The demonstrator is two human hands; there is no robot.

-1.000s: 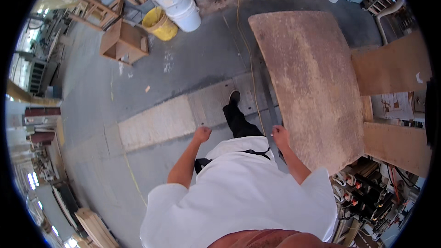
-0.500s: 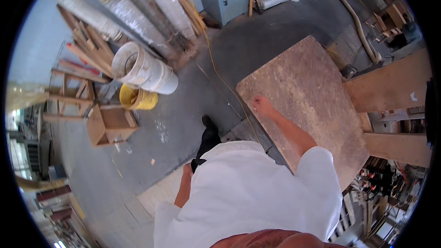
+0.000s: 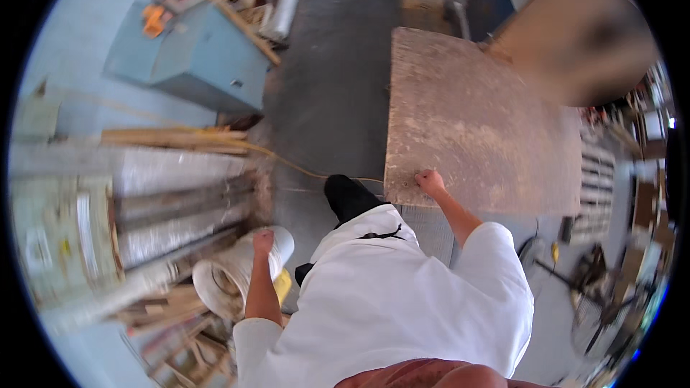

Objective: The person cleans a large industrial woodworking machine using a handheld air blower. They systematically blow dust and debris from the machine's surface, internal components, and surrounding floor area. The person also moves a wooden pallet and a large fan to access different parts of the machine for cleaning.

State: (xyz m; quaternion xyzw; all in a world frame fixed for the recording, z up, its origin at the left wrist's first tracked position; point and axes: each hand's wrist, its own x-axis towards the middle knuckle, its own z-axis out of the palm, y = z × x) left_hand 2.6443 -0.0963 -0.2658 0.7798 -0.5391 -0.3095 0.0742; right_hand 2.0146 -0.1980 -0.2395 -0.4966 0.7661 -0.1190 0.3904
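Observation:
My right hand [image 3: 430, 183], its fingers curled in, is over the near left corner of a worn, brownish board tabletop [image 3: 481, 122]. Whether the knuckles touch the surface, I cannot tell. My left hand [image 3: 263, 239] hangs at my left side as a loose fist, seen in front of a stack of white buckets [image 3: 219, 280]. No object shows in either hand. A dark shoe [image 3: 348, 197] is ahead of me on the grey floor.
At the far left stands a light blue metal cabinet [image 3: 208, 65]. Wrapped long boards [image 3: 180, 172] lean along the left side, and a yellow cord [image 3: 287, 167] crosses the floor. A blurred wooden panel [image 3: 575, 36] rises beyond the tabletop; a slatted pallet [image 3: 596, 187] is at right.
My view has turned to the right, and the tabletop now lies more squarely ahead. The buckets have come closer to my left side. My left hand has swung forward; my right stays over the tabletop's edge.

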